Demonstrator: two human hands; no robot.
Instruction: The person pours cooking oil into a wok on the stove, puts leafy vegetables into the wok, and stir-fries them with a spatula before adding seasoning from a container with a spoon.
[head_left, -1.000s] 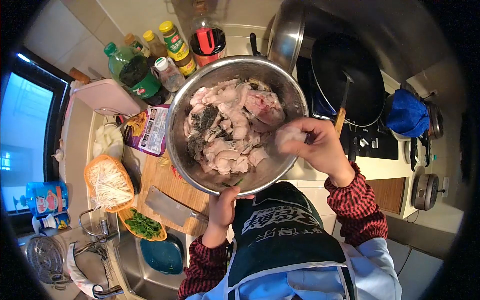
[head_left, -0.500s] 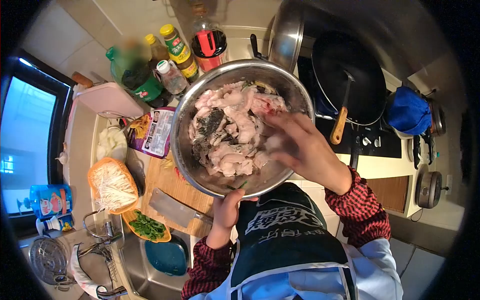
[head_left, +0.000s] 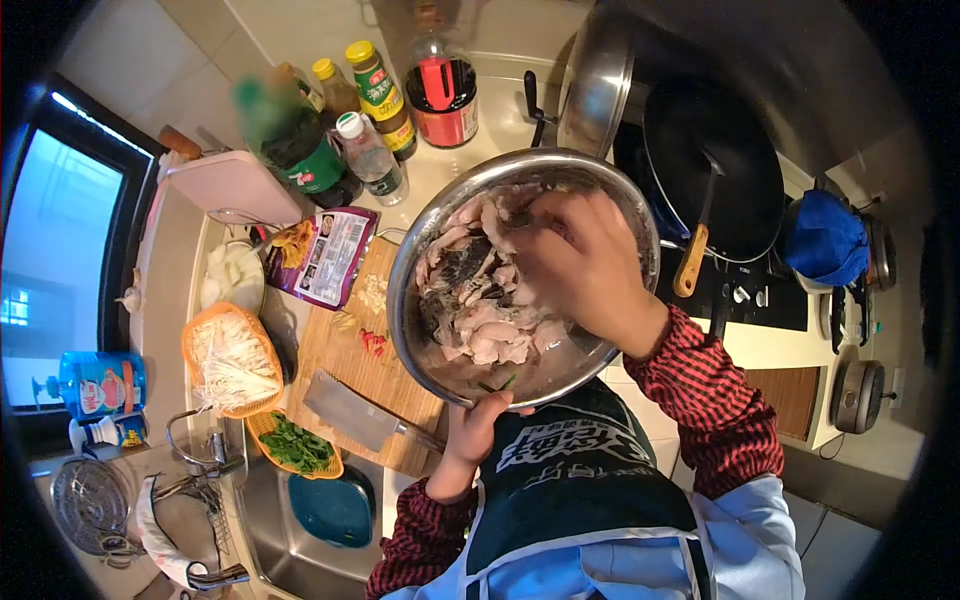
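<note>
A steel bowl (head_left: 580, 352) full of pale raw fish slices (head_left: 488, 322) with dark skin is tilted in front of me. My left hand (head_left: 474, 436) grips its near rim, thumb over the edge. Inside the bowl, my right hand (head_left: 592, 262) has its fingers curled down into the slices at the far side; the fingertips are hidden and slightly blurred. A small green strip lies on the near inner wall. Left of the bowl, a cleaver (head_left: 352, 412) rests on a wooden cutting board (head_left: 322, 350) beside chopped red chili (head_left: 373, 343) and chopped garlic (head_left: 372, 293).
Bottles (head_left: 385, 100) stand behind the bowl. A wok (head_left: 715, 150) with a wooden-handled spatula (head_left: 690, 262) sits on the stove at right. Baskets of enoki mushrooms (head_left: 232, 360) and green leaves (head_left: 300, 446) are at left, above the sink (head_left: 290, 535).
The bowl has shifted right and slightly toward me in view, uncovering more of the board. My right hand has gone from spread fingers to curled fingers deeper among the slices.
</note>
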